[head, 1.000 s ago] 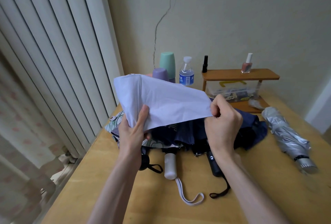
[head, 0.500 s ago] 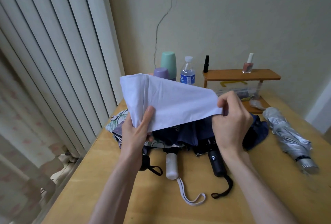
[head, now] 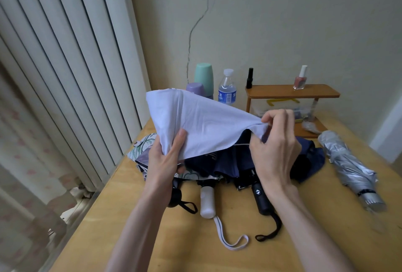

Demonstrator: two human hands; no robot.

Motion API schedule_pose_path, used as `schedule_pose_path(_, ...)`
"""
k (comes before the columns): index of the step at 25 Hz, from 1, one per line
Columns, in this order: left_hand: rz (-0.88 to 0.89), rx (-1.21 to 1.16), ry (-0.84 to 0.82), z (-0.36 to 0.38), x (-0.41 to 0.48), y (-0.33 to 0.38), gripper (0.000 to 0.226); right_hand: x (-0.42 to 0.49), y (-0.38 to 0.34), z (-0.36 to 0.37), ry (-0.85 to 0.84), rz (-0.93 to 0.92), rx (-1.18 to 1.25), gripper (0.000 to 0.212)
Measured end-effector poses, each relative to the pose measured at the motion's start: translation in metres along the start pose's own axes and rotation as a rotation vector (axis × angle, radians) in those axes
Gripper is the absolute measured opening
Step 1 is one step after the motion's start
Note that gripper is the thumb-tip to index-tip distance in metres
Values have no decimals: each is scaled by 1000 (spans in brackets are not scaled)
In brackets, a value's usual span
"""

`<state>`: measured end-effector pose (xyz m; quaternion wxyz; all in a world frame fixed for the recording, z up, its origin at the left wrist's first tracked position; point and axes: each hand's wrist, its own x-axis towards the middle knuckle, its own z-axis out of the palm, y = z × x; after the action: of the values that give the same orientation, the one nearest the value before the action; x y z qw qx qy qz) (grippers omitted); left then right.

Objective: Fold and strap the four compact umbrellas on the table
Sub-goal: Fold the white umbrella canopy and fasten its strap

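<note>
Both hands lift the lavender umbrella canopy [head: 202, 119] above the tabletop [head: 195, 250]: left hand [head: 166, 158] fingers grip its 9 o'clock fold, right hand [head: 275, 141] fingers pinch its 3 o'clock edge.

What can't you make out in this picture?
Head view:
- Navy canopy: mostly under the lilac canopy and right hand.
- Leftmost handle: partly behind the left hand's wrist.
- Box contents: blurred, partly behind right hand.
- Bottle label: too small to read.
</note>
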<state>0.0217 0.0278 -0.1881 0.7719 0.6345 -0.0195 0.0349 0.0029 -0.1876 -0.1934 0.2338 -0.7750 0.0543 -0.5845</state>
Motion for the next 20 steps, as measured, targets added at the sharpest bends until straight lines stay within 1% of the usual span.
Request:
schedule_pose_path(1,-3,-6,-12,1,-1,0,27,0,1,1,-30,29,31,29)
schedule_pose_path(3,-10,-12,-41,-2,-1,1,30,4,7,1,-149,75,150,41)
schedule_pose_path(4,-11,-9,-53,-4,0,1,31,5,11,0,-190,73,178,41)
schedule_pose_path(5,-10,0,-55,-6,1,2,31,5,13,0,-191,65,175,37)
schedule_pose_path(7,-3,12,-32,-8,2,1,29,3,14,0,-130,49,118,28)
schedule_pose_path(9,-3,14,3,-5,2,1,28,4,11,-1,-113,6,95,24)
schedule_pose_path(12,-15,26,32,-6,4,-2,24,7,14,-3,-236,-65,192,25)
schedule_pose_path(14,-5,50,29,-7,4,0,25,8,16,-2,-271,-64,193,26)
schedule_pose_path(15,2,44,29,-7,3,0,26,8,15,-1,-245,-50,155,28)
schedule_pose_path(18,10,7,32,-1,2,-2,25,2,10,0,-84,-28,-28,38)
schedule_pose_path(20,20,-11,16,4,1,-6,29,-3,6,0,-39,30,-90,45)
